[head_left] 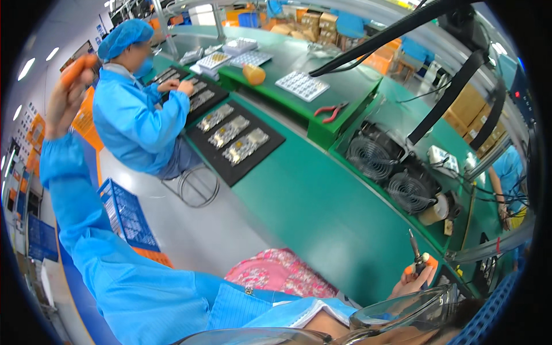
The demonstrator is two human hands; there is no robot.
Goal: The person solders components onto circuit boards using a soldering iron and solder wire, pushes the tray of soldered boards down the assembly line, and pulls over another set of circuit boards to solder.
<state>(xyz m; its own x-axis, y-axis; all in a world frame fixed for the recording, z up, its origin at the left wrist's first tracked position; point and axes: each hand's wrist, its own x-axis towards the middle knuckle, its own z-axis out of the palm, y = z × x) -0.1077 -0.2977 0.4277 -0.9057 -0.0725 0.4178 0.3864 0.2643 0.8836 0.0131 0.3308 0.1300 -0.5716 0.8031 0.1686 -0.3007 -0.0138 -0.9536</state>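
Note:
At the lower right, my right hand (411,283) is closed around a soldering iron (415,247), a dark-handled tool with a thin tip pointing up. Orange and pale finger cots cover some of its fingertips. My left hand (66,98) is raised at the far left, away from the bench. It wears orange finger cots, and blur hides how its fingers are set. Across the green bench (299,201), a black mat (267,150) bears several circuit boards (245,146) in a row. Both of my hands are apart from these boards.
A co-worker (135,109) in a blue smock and cap sits at the left, hands over more boards. Red pliers (329,112) and a white tray (302,85) lie on a raised green shelf. Two fans (409,192) and a tape roll (434,210) stand right. A blue crate (127,215) is at left.

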